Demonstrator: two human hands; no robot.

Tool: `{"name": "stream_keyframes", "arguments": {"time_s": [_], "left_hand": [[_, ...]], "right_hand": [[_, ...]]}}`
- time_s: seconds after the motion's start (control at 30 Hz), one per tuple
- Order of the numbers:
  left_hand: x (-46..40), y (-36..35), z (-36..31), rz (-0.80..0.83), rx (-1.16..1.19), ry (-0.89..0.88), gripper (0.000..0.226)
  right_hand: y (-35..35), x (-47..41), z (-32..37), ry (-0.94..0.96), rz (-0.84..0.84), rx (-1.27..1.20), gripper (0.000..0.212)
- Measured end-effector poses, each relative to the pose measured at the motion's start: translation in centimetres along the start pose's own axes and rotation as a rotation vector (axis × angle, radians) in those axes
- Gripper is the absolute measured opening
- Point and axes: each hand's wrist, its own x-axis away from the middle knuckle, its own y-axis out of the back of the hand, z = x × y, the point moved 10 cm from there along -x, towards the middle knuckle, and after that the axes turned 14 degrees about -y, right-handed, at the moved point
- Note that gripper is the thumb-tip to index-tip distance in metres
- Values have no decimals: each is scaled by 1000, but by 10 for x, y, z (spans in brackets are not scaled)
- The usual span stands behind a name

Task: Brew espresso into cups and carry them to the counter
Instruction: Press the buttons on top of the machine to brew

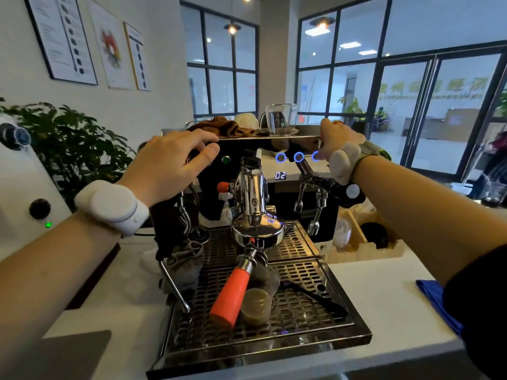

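Note:
The espresso machine [236,149] stands in front of me. Its portafilter with the orange handle [233,294] is locked in the chrome group head [253,198]. Below it a small glass cup [256,305] holding brownish espresso sits on the drip tray [301,308]. My left hand [170,163] rests on the machine's top left edge, fingers laid on top and thumb against the front. My right hand [336,141] is at the top right corner, beside the rightmost of three blue-lit buttons [298,157]. The timer [280,175] reads 02.
On the machine's top lie a brown cloth [222,126], a white cup and an empty glass cup [279,117]. Steam wands [315,209] hang at both sides. A white grinder [24,187] stands left, a wooden box [362,242] and a blue cloth [433,300] right.

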Motion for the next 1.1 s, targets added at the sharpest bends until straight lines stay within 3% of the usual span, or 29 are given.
{"name": "stream_keyframes", "arguments": {"time_s": [0.17, 0.43, 1.1], "left_hand": [[-1, -2, 1, 20, -9, 5, 44], [0, -3, 0, 30, -15, 22, 43], [0, -3, -3, 28, -48, 0, 43]], "right_hand": [[-1, 1, -2, 3, 19, -28, 36], [-2, 3, -2, 50, 16, -146, 47], [-5, 3, -2, 33, 35, -86, 48]]}}
